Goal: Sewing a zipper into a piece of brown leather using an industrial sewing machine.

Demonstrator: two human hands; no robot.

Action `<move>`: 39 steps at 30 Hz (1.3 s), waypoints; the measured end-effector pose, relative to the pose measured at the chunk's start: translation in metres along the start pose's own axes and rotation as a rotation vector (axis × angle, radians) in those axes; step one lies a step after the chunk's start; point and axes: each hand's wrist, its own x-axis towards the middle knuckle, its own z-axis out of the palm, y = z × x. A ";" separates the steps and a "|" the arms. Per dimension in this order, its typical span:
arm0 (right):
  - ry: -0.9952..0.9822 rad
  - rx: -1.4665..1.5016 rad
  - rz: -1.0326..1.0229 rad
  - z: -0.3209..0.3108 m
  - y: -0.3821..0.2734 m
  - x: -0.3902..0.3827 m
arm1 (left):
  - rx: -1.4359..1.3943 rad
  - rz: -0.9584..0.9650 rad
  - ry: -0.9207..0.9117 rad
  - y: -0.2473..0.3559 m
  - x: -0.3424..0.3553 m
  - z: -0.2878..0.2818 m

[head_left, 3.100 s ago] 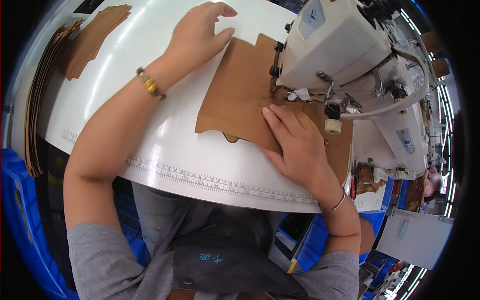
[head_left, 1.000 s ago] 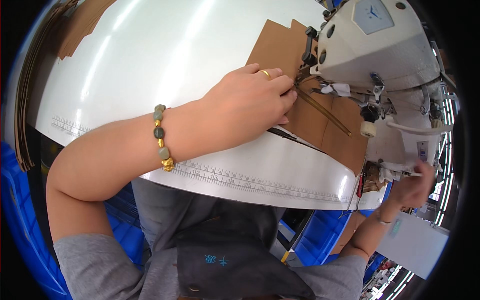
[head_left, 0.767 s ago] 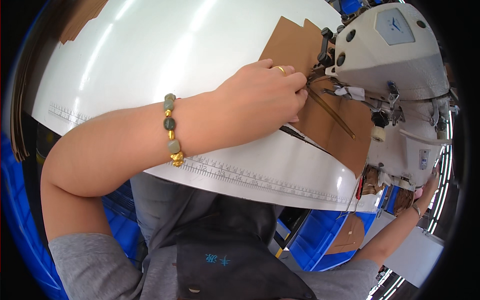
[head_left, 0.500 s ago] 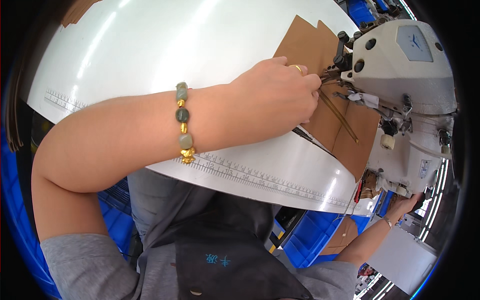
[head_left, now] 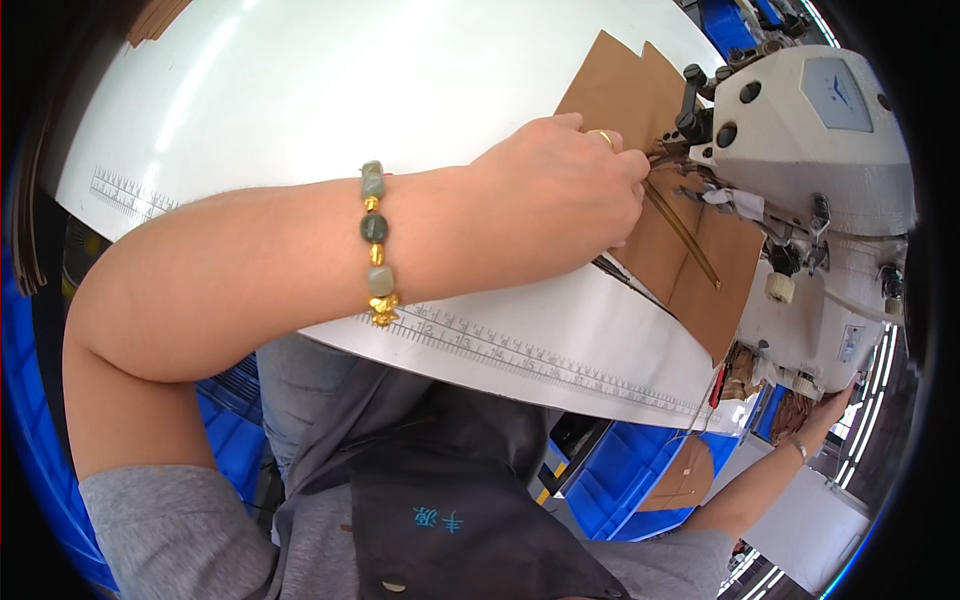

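Observation:
My left hand (head_left: 565,200), fingers curled, lies over a brown flat piece (head_left: 705,305) beside the needle area of a white sewing machine (head_left: 790,130); its fingertips and whatever they grip are hidden. A narrow brass-coloured strip (head_left: 685,240) runs diagonally across the piece from near my fingers. My right hand (head_left: 830,405) is stretched out to the lower far-right end of the machine; its fingers are small and partly hidden there.
A white worktable (head_left: 330,80) has printed rulers along its front edge. Brown cut pieces (head_left: 155,15) lie at the upper left. A blue bin (head_left: 615,475) with a brown piece sits below the table; more blue bins (head_left: 30,420) are at the left.
Since the oldest frame, my left hand has moved down onto the piece by the needle, my right hand has left it for the machine's far end, and the brass-coloured strip has appeared.

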 end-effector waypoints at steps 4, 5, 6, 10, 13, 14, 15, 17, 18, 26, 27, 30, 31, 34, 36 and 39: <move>-0.019 -0.006 0.155 -0.017 0.000 0.043 | 0.022 -0.001 0.013 0.001 0.001 0.002; -0.006 0.016 0.136 -0.021 0.004 0.046 | 0.031 0.000 0.021 0.001 0.001 0.002; 0.003 0.033 0.125 -0.023 0.008 0.048 | 0.030 -0.007 -0.009 0.001 0.001 0.002; 0.032 0.068 0.100 -0.029 0.016 0.043 | 0.109 0.023 0.000 0.002 0.001 -0.001; 0.049 0.086 0.088 -0.030 0.016 0.042 | 0.114 -0.004 -0.035 0.004 0.000 -0.002; 0.052 0.090 0.086 -0.030 0.015 0.042 | 0.140 -0.003 -0.043 0.005 0.000 -0.002; 0.054 0.093 0.085 -0.031 0.015 0.043 | 0.167 -0.003 -0.050 0.006 0.000 -0.002; 0.060 0.097 0.084 -0.030 0.015 0.045 | 0.147 0.006 -0.020 0.005 -0.001 -0.002; 0.060 0.098 0.082 -0.030 0.015 0.045 | 0.119 0.010 -0.019 0.004 -0.001 -0.002; 0.069 0.104 0.080 -0.018 0.012 0.049 | 0.092 -0.001 -0.033 0.003 -0.001 0.000; 0.071 0.106 0.080 -0.017 0.012 0.050 | 0.096 0.001 -0.042 0.003 -0.001 0.000; 0.078 0.110 0.074 -0.016 0.013 0.051 | 0.112 0.001 -0.059 0.004 0.000 -0.001; 0.080 0.112 0.074 -0.016 0.013 0.052 | 0.124 -0.001 -0.050 0.005 0.000 -0.001; 0.090 0.119 0.067 -0.015 0.013 0.052 | 0.128 -0.012 -0.054 0.006 0.000 -0.002; 0.097 0.127 0.064 -0.014 0.013 0.051 | 0.125 -0.008 -0.071 0.006 0.000 -0.002; 0.105 0.136 0.052 -0.013 0.016 0.048 | 0.123 -0.012 -0.077 0.007 0.000 -0.002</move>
